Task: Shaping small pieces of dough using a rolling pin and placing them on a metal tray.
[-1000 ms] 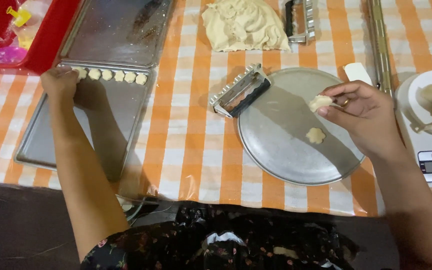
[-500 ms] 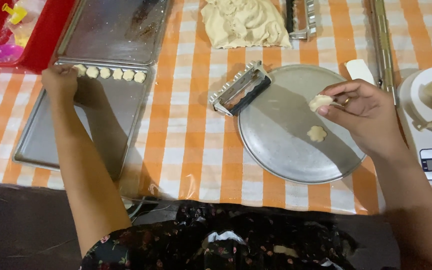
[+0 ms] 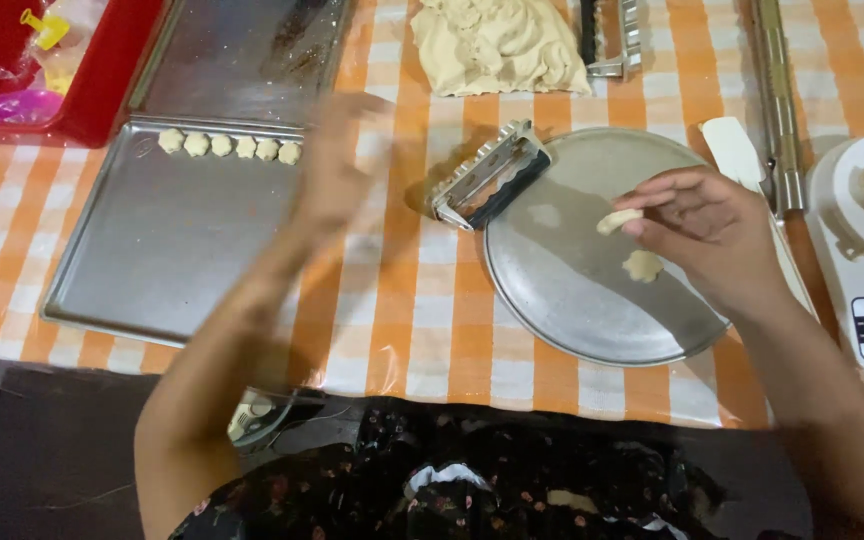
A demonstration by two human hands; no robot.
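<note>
On the baking tray [image 3: 152, 270], six dough pieces [image 3: 230, 146].

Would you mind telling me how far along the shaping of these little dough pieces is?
Done: six shaped pieces sit in a row along the top of the baking tray. In hand: the right hand pinches a dough bit over the round pan, where one shaped piece waits. The left hand is blurred and looks empty. Left: the big dough mound.

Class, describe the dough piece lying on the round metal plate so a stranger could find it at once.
Find the round metal plate on the checked cloth. Just below the right hand lies a flat dough piece with scalloped edges. Unlike the strip in the fingers, it rests on the plate.
</note>
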